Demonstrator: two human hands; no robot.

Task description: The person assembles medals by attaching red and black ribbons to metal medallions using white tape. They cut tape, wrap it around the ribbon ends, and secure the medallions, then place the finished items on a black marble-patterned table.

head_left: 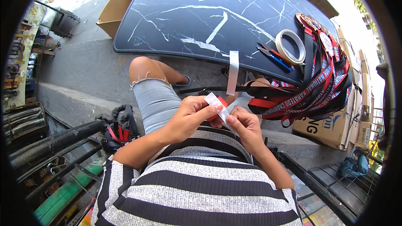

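Note:
In front of my striped shirt, both hands pinch a short strip of white tape (212, 99) that lies against a red ribbon (222, 101). My left hand (194, 115) presses its thumb on the upper end of the strip. The lower end is between the thumb and fingers of my right hand (245, 125). How the ribbon's ends lie under the fingers is hidden. Another piece of white tape (233, 73) hangs from the near edge of the dark marbled table (176, 25), just beyond my hands.
A tape roll (279, 49) lies near the table's right side, beside blue-handled snips (281, 62). Medals (325, 42) on red and black printed ribbons (307, 96) heap over the right edge. Cardboard boxes (324, 129) stand at the right. Dark metal bars (58, 140) flank me.

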